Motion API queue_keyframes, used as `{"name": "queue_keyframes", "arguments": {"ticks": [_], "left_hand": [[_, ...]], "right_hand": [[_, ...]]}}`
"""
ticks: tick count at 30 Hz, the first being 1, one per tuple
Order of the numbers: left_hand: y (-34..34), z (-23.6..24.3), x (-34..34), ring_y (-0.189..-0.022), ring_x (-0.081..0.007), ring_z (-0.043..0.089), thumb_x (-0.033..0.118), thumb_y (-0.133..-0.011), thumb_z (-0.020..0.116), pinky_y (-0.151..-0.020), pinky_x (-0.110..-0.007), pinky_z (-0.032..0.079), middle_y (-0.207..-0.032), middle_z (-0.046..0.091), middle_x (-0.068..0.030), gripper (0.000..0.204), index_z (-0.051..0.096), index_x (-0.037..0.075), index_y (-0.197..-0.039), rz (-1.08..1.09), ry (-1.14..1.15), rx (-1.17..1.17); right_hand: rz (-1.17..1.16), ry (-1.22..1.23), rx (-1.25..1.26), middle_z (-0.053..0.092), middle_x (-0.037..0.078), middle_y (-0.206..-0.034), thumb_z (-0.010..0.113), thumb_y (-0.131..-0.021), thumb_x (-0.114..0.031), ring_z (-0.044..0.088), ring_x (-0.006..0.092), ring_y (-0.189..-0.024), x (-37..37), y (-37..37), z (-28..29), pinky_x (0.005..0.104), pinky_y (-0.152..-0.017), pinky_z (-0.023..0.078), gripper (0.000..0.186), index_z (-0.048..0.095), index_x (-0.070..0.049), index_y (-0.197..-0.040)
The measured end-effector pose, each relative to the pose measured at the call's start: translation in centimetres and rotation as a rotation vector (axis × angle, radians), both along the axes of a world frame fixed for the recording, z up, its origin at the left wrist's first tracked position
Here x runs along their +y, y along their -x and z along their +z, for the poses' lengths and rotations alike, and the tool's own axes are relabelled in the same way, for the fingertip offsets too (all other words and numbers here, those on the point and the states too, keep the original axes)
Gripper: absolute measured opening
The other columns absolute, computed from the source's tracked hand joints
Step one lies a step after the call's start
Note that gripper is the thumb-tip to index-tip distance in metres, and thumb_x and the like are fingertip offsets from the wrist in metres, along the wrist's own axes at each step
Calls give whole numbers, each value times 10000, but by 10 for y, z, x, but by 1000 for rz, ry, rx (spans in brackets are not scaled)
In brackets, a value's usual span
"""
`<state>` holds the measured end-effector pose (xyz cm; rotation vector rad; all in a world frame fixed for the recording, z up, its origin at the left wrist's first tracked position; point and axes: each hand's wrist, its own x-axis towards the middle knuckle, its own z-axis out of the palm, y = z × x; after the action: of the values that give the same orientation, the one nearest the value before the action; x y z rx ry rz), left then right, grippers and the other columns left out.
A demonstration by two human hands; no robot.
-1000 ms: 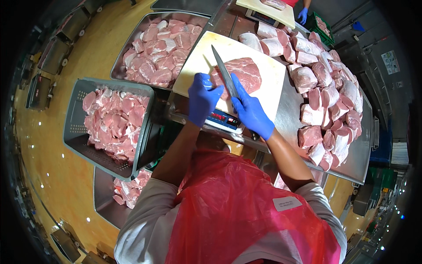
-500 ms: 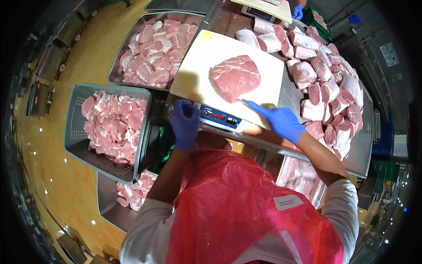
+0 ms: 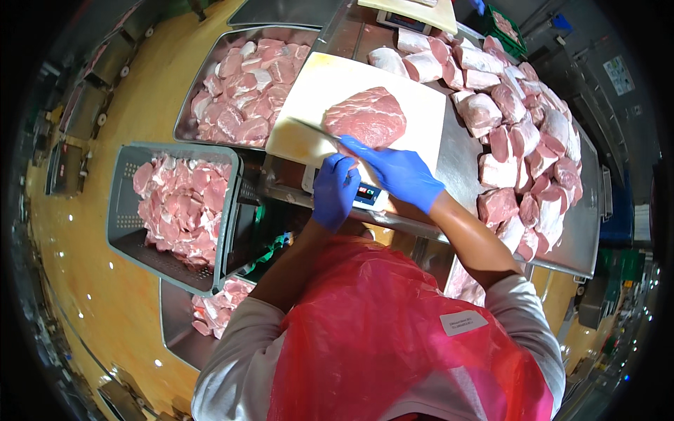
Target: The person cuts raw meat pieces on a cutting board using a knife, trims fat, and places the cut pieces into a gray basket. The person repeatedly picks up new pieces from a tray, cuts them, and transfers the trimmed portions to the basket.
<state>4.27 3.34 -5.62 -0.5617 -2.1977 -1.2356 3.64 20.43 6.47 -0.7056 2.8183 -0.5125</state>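
A large slab of raw pork [image 3: 368, 116] lies on a white cutting board [image 3: 316, 77]. My left hand [image 3: 335, 193], in a blue glove, is closed at the slab's near tip, with a bit of pink meat showing by the fingers. In my right hand [image 3: 404, 175], also gloved in blue, is a knife [image 3: 311, 128]. Its blade points left across the board, just in front of the slab's near left side. The knife's handle is mostly hidden under my fingers. Partly behind my hands is a digital scale [image 3: 368, 198] at the board's near edge.
Many pork pieces [image 3: 516, 144] are heaped on the steel table [image 3: 579, 235] at right. On the left are a steel tub [image 3: 184, 130] and a grey perforated crate [image 3: 126, 203], both full of cut meat. Another steel tub [image 3: 175, 319] stands below. A second board [image 3: 414, 12] is at the back.
My right hand has moved left, swinging the knife across in front of the slab. My left hand has come up and right to the slab's near tip.
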Motion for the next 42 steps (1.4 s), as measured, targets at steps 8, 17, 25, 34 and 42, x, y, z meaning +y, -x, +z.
{"name": "queue_keyframes", "arguments": {"ticks": [8, 17, 25, 34, 42], "left_hand": [[9, -5, -10, -950, -311, 659, 35, -792, 761, -825, -407, 550, -1084, 649, -121, 218, 662, 45, -986, -54, 81, 174], [-12, 41, -124, -835, -268, 632, 53, -780, 738, -786, -378, 532, -953, 667, -98, 166, 663, 66, -927, 328, -53, -9], [6, 68, -220, -942, -345, 695, 116, -898, 628, -872, -391, 556, -1067, 702, -177, 255, 688, -2, -1116, 707, 227, -171], [21, 83, -81, -727, -254, 704, 56, -850, 678, -684, -360, 556, -936, 705, -149, 222, 708, 34, -1069, 38, -54, -330], [34, 60, -55, -677, -217, 677, 81, -812, 753, -651, -341, 542, -865, 691, -150, 283, 682, -27, -1064, 70, -191, -299]], "right_hand": [[120, -217, 104, 655, 165, -865, 491, -924, -32, 689, 346, -718, 24, 1, -12, 434, -626, 557, 822, 234, -443, -1588], [35, -509, -54, 629, 191, -741, 551, -907, -15, 662, 326, -618, 167, -84, 8, 436, -570, 528, 836, 254, -369, -1604], [-266, 434, -59, 650, 336, -1039, 516, -980, -55, 643, 518, -875, -15, -52, -25, 554, -780, 504, 727, 185, -166, -1618], [-362, 190, -73, 650, 341, -896, 509, -984, -80, 647, 511, -823, -56, -3, -13, 539, -750, 506, 741, 169, -241, -1623], [-170, -248, -272, 667, 229, -785, 549, -878, 17, 658, 426, -697, 49, -115, -1, 518, -646, 518, 878, 182, -260, -1626]]}}
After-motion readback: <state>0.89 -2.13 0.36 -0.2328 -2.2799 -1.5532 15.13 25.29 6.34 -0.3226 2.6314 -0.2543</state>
